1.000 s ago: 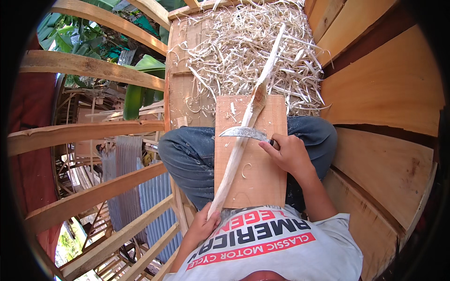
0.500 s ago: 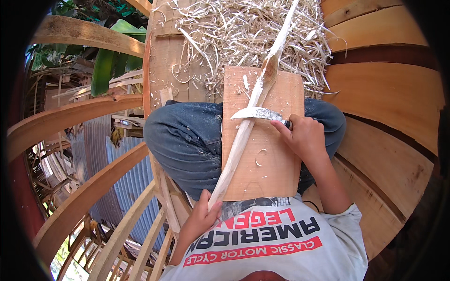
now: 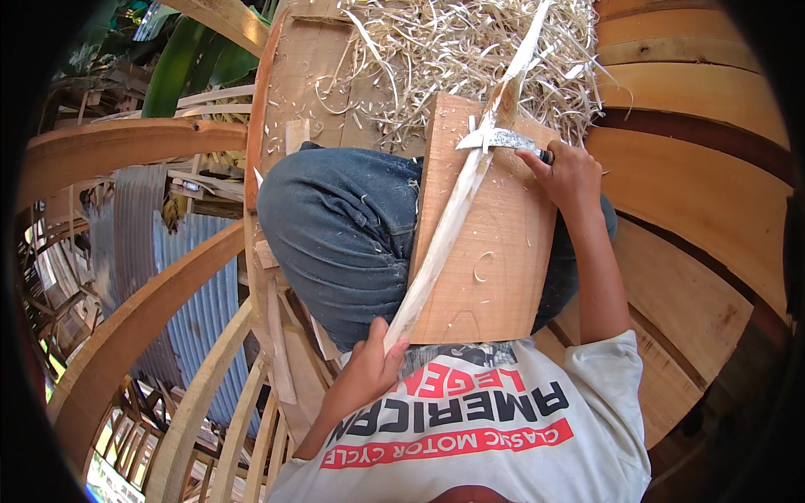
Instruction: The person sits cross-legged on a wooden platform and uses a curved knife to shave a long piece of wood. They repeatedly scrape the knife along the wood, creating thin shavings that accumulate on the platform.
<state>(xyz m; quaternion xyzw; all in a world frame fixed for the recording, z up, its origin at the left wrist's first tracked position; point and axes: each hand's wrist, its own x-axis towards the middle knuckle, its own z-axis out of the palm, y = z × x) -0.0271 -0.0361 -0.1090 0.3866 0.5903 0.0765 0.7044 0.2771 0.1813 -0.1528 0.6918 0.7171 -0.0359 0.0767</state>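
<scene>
Left hand: fingers pinched the stick at its near end, seemingly the safest hold.
Right hand: fingers wrapped the handle of the knife.
Stick: stretched from the left fingers past the right; looked light, stiff, probably fragile at its thin tip.

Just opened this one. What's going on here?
A seated person has a flat wooden board over their bent legs. The left hand grips the near end of a long, pale wooden stick that slants across the board. The right hand holds a curved knife, its blade lying across the stick toward the board's far end. A small curl lies on the board, and wood shavings are heaped beyond it.
</scene>
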